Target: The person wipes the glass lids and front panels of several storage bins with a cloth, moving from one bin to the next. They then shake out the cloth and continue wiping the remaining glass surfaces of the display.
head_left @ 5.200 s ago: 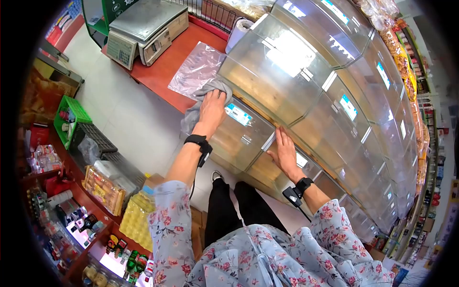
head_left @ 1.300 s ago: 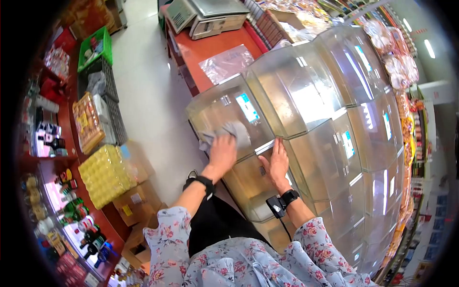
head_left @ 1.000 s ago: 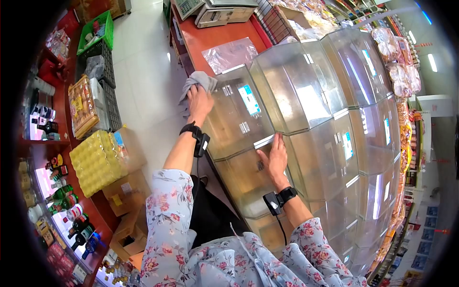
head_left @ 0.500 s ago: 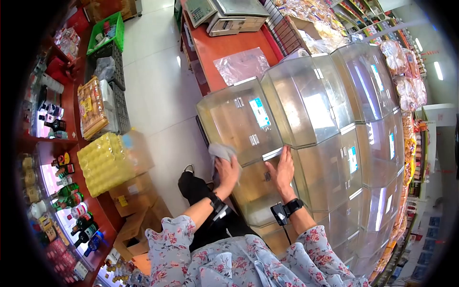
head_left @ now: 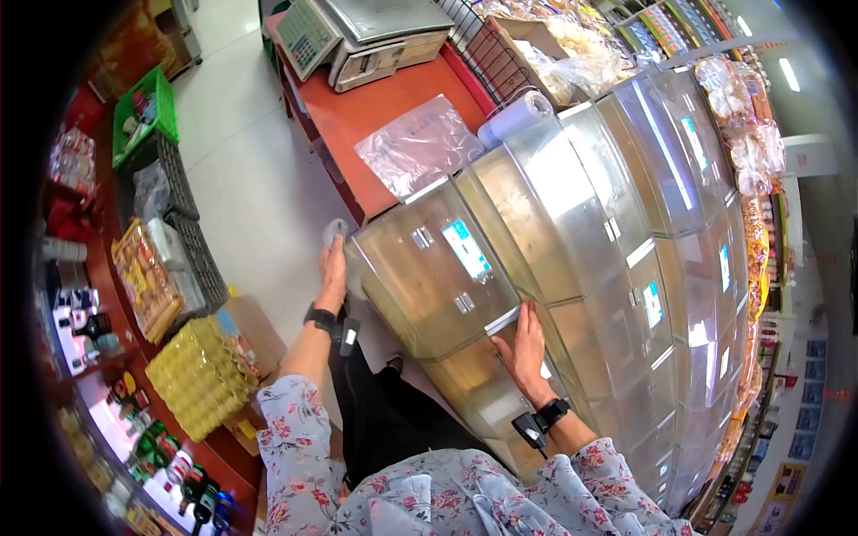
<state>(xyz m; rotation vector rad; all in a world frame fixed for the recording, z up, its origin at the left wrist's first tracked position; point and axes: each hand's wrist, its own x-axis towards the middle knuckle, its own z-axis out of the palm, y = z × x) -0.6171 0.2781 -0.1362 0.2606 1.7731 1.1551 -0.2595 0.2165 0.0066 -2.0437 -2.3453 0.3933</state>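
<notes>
My left hand reaches to the near left corner of a clear plastic bin. A grey cloth is under its fingers, partly hidden by them, at the bin's outer side. My right hand lies flat with fingers stretched out, resting on the lids of the clear bins beside a white edge strip. Both wrists wear black straps with small devices. The bins stand in stepped rows with hinged lids, and one lid has a blue-and-white label.
Beyond the bins, a red counter carries a scale, a flat plastic bag and a roll of clear bags. On the left are yellow egg trays, a green crate and shelves with bottles. Bagged goods line the right.
My left hand has moved forward and left with the cloth, from the bin's near side to its far corner. My right hand remains on the lids. The view has shifted.
</notes>
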